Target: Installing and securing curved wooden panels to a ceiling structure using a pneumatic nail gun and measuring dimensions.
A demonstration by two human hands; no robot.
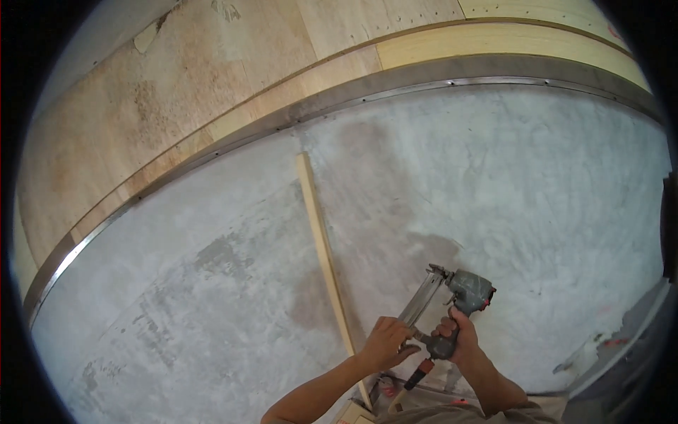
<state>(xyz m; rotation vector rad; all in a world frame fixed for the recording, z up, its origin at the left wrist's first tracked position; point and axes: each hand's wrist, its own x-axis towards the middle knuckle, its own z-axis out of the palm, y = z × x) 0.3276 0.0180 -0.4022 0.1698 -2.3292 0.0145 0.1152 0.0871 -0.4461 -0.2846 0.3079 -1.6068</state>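
A grey pneumatic nail gun (467, 288) with a long metal magazine is held in front of me at the lower right of centre. My right hand (458, 339) is wrapped round its handle. My left hand (387, 344) grips the lower end of the magazine, its fingers curled over it. An orange and black fitting hangs from the foot of the gun. Just left of my hands, a long pale wooden batten (320, 247) slants across the patchy grey plastered surface (176, 297), its lower end running down past my left forearm.
Beyond the grey surface a curved metal strip (505, 78) runs across the view, with plywood panels (198, 85) past it. At the right edge is a dark object (665, 226) beside a grey border. Below my hands is a cardboard-coloured item (353, 413).
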